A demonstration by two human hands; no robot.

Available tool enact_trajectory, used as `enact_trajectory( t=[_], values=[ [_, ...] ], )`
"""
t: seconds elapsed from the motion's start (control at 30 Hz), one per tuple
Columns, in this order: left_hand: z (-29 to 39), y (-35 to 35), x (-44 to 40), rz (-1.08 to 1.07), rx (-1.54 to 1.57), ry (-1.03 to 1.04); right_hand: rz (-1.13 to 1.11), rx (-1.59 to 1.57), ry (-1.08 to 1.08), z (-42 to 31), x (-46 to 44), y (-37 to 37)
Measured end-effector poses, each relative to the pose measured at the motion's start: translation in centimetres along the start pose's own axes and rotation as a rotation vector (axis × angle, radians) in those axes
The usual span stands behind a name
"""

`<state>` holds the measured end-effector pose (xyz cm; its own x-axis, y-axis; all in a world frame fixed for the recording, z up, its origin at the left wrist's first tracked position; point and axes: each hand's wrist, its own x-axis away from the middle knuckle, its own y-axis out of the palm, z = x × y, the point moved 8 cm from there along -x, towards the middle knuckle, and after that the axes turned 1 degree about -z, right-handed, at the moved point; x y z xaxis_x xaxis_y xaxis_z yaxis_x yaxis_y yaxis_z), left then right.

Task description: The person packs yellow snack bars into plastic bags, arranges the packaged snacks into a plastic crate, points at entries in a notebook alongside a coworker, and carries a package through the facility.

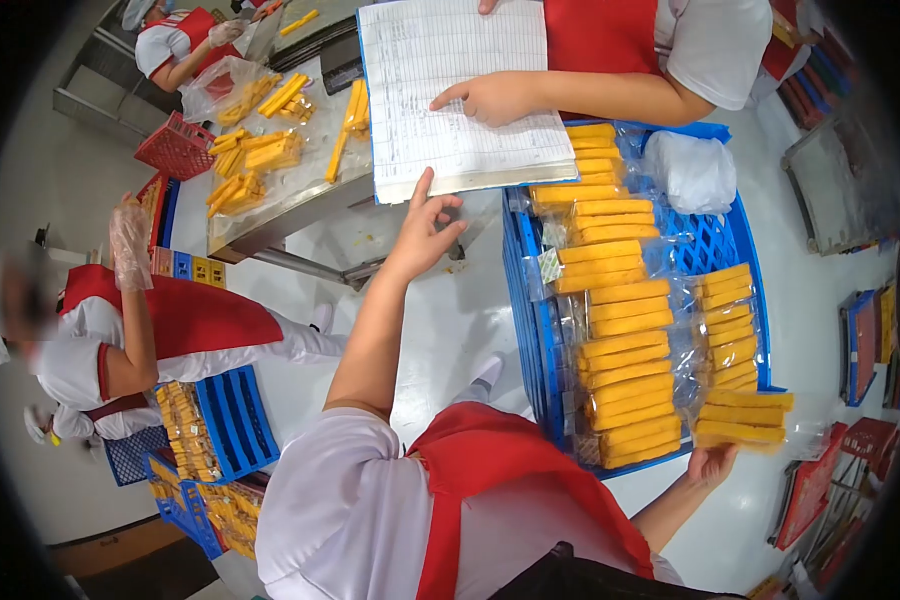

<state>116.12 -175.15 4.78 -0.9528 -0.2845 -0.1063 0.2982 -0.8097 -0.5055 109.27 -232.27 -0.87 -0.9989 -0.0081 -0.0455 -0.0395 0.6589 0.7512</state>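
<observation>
My left hand reaches up with the index finger stretched toward the lower edge of an open ledger with ruled, handwritten pages. It holds nothing, and its fingers are apart. Another person's hand points at a line on the same page. Low on the right, my right hand grips a clear plastic pack of yellow sticks by its near side. That pack is beside the corner of a blue crate, where rows of similar packs lie. A white plastic bundle rests at the crate's far end.
Loose yellow sticks and packs lie on a metal table at upper left. A co-worker in a red apron stands at left, near more filled blue crates. Another worker is behind the table. Red crates stand at right.
</observation>
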Motion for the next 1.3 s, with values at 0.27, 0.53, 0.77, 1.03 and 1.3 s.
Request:
enact_trajectory(
  t=[0.27,0.53,0.77,1.03,1.3],
  values=[
    [-0.1,0.3,0.1,-0.024,-0.112,-0.007,0.101,0.018,-0.038,-0.2,0.2,-1.3],
    [-0.1,0.6,0.1,-0.026,-0.168,0.008,0.136,-0.031,-0.059,-0.5,0.4,-2.3],
    [0.2,0.8,0.2,-0.034,-0.221,-0.007,0.117,-0.085,-0.074,-0.8,0.3,-2.5],
    [0.5,0.9,0.4,-0.089,-0.388,-0.122,0.161,-0.080,-0.081,-1.1,0.2,-2.2],
    [1.2,0.7,0.0,-0.094,-0.466,-0.148,0.110,-0.069,-0.063,-1.0,-0.2,-0.7]
  ],
)
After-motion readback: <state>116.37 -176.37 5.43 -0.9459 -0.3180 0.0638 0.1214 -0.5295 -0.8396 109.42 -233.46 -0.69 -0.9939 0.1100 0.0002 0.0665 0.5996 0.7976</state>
